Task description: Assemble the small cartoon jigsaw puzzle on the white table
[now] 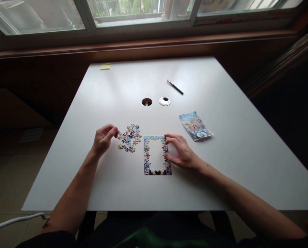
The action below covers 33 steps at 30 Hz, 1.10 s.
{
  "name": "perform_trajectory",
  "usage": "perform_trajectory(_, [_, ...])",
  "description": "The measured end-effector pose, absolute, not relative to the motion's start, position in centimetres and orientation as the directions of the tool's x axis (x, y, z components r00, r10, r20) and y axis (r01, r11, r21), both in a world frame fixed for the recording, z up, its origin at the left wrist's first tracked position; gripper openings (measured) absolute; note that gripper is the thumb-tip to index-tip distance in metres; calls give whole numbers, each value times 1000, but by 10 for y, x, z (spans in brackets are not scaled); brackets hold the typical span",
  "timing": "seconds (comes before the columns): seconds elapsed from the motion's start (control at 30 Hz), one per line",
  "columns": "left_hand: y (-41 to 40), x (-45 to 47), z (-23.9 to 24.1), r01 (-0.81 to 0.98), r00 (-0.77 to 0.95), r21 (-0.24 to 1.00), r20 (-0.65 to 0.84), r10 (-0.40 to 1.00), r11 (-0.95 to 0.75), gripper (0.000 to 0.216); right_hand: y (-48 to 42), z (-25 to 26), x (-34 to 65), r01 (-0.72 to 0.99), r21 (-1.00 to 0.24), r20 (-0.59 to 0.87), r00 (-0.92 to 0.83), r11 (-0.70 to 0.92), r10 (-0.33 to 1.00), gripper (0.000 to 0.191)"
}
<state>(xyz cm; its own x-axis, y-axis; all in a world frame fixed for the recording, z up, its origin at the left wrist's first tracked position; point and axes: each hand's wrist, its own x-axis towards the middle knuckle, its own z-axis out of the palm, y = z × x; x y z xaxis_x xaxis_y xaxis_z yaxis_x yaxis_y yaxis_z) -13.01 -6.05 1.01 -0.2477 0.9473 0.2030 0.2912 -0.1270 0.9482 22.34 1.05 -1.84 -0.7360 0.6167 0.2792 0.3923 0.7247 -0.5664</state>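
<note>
My left hand (104, 138) is closed in a pinch at the left edge of a loose pile of puzzle pieces (130, 138). A small puzzle piece seems to sit between thumb and forefinger, mostly covered by the fingertips. Right of the pile lies a joined puzzle border (146, 162), a tall rectangle of colourful edge pieces with bare white table inside it. My right hand (181, 151) has thumb and fingers spread apart, with fingertips resting on or beside the border's right side. Part of that side is hidden under the fingers.
A creased, colourful picture sheet (195, 125) lies beyond my right hand. Farther back are a black pen (175, 87), a round cable hole (147, 102) and its silver cover (164, 101). Yellow sticky notes (105, 66) lie by the table's far left corner, below the window.
</note>
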Motion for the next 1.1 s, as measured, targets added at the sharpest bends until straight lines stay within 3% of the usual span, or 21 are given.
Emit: perform_trajectory(1.1, [-61,-132,4,295,-200,950,169,965,-106,20,10,-19,224,392,-558,282,-740,732,611,31])
